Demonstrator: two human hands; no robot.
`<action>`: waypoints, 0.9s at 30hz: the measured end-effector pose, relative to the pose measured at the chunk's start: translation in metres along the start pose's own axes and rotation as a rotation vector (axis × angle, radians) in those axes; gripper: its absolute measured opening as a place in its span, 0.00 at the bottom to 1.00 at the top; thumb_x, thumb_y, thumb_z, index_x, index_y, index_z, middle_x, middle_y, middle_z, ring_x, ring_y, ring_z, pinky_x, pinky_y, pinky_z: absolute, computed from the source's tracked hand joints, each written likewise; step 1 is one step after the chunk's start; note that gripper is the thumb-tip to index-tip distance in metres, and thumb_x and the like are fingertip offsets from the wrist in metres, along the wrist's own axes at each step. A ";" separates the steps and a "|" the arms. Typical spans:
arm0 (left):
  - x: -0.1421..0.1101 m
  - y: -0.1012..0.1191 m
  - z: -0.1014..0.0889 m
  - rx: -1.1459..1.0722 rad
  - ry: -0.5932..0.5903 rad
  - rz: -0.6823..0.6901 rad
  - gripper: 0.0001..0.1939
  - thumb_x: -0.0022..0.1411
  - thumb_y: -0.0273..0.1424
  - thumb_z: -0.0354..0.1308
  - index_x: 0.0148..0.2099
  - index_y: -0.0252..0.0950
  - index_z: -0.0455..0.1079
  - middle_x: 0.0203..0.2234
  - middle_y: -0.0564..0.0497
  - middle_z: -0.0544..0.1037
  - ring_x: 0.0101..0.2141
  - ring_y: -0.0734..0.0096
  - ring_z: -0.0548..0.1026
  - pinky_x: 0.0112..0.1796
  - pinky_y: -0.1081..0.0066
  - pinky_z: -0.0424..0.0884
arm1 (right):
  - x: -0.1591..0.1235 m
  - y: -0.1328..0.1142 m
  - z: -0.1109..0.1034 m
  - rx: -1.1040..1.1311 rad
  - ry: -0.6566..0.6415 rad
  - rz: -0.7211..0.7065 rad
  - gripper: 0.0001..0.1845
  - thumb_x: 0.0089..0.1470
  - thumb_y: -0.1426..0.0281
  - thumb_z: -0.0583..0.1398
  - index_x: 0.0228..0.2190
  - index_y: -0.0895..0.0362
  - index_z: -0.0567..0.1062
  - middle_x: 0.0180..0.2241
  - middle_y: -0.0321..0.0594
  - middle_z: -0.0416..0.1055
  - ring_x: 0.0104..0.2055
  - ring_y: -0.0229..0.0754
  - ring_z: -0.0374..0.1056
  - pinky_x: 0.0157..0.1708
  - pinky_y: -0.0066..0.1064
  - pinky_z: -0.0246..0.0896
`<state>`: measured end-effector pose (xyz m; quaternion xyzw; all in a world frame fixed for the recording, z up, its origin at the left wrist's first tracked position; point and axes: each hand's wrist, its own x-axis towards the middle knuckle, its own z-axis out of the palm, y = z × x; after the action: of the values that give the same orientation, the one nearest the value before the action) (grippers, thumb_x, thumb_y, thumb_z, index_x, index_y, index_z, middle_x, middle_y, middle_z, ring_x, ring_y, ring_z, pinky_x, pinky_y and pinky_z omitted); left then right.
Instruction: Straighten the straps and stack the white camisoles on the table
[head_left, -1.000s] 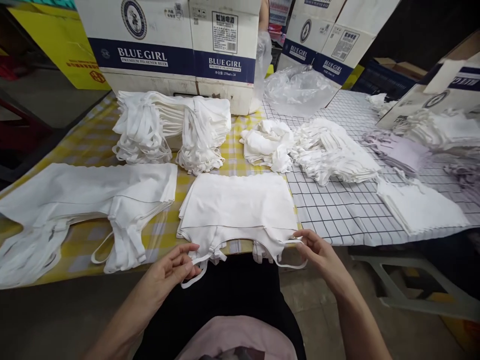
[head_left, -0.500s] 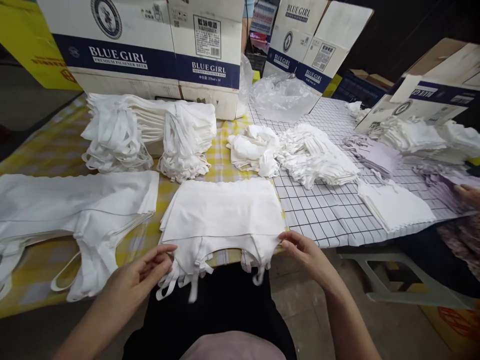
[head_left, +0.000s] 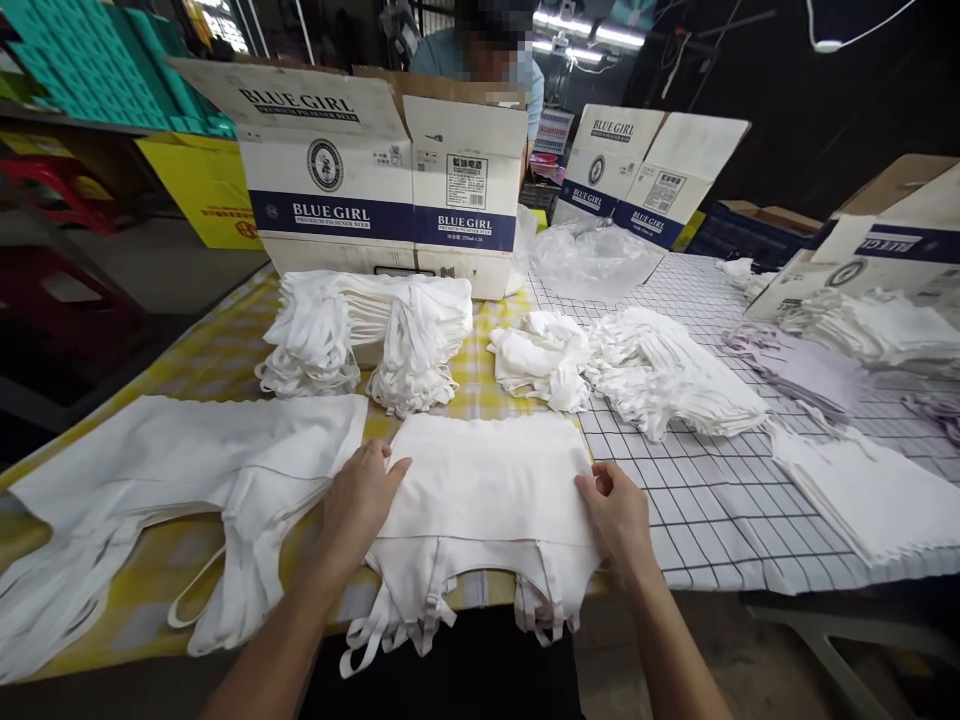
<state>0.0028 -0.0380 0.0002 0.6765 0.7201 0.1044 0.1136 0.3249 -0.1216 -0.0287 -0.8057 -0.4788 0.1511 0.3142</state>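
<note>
In front of me a small stack of white camisoles [head_left: 487, 480] lies flat, its straps hanging over the near table edge. My left hand [head_left: 369, 492] is closed at the stack's left side, thumb on top and fingers at the edge. On the right side my right hand [head_left: 616, 510] pinches the edge between thumb and curled fingers. How many layers each hand holds is hidden. Left of my left hand lies another pile of white camisoles [head_left: 195, 450], spread out with straps toward me.
Behind is a thick stack of white camisoles [head_left: 375, 310]. Crumpled white garments [head_left: 540, 355] and a white garment pile [head_left: 667, 370] lie to the right, with lilac garments [head_left: 799, 365] farther over. Beer cartons [head_left: 382, 200] line the back; a person [head_left: 427, 55] is behind them.
Both hands have moved from the stack's near lower corners up along its sides toward the far edge. My view has tilted up, showing more of the background.
</note>
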 end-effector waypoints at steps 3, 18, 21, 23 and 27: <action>0.001 0.000 -0.002 0.018 -0.026 -0.032 0.15 0.57 0.42 0.49 0.38 0.36 0.65 0.31 0.43 0.76 0.34 0.54 0.74 0.29 0.66 0.61 | -0.006 -0.003 0.002 0.037 0.053 -0.099 0.14 0.52 0.57 0.55 0.31 0.55 0.69 0.23 0.35 0.64 0.25 0.40 0.59 0.29 0.32 0.55; -0.008 0.006 -0.008 -0.281 0.062 0.106 0.09 0.61 0.37 0.46 0.34 0.38 0.63 0.29 0.51 0.72 0.31 0.67 0.71 0.33 0.71 0.63 | 0.000 -0.027 -0.020 0.201 -0.055 -0.062 0.18 0.53 0.56 0.56 0.21 0.55 0.65 0.19 0.33 0.59 0.23 0.37 0.54 0.23 0.28 0.50; -0.029 0.007 -0.021 -0.642 0.080 0.080 0.12 0.62 0.41 0.45 0.38 0.39 0.62 0.28 0.53 0.72 0.30 0.68 0.71 0.32 0.72 0.65 | -0.005 -0.037 -0.041 0.382 -0.131 -0.047 0.15 0.51 0.56 0.57 0.27 0.55 0.70 0.24 0.37 0.66 0.26 0.41 0.61 0.24 0.28 0.56; -0.045 0.007 -0.034 -0.811 0.090 0.051 0.12 0.62 0.42 0.46 0.40 0.39 0.61 0.30 0.52 0.72 0.32 0.68 0.71 0.34 0.72 0.66 | -0.012 -0.043 -0.057 0.483 -0.166 -0.044 0.13 0.50 0.57 0.59 0.31 0.54 0.72 0.28 0.39 0.70 0.30 0.45 0.65 0.25 0.29 0.60; -0.080 -0.013 -0.069 -0.909 0.072 -0.010 0.15 0.60 0.42 0.50 0.46 0.41 0.63 0.38 0.50 0.75 0.39 0.63 0.72 0.40 0.70 0.68 | -0.029 -0.047 -0.082 0.507 -0.167 -0.116 0.12 0.49 0.59 0.60 0.35 0.49 0.75 0.32 0.41 0.74 0.31 0.50 0.69 0.25 0.33 0.65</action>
<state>-0.0262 -0.1183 0.0634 0.5503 0.6079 0.4328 0.3746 0.3233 -0.1604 0.0622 -0.6572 -0.4954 0.3139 0.4734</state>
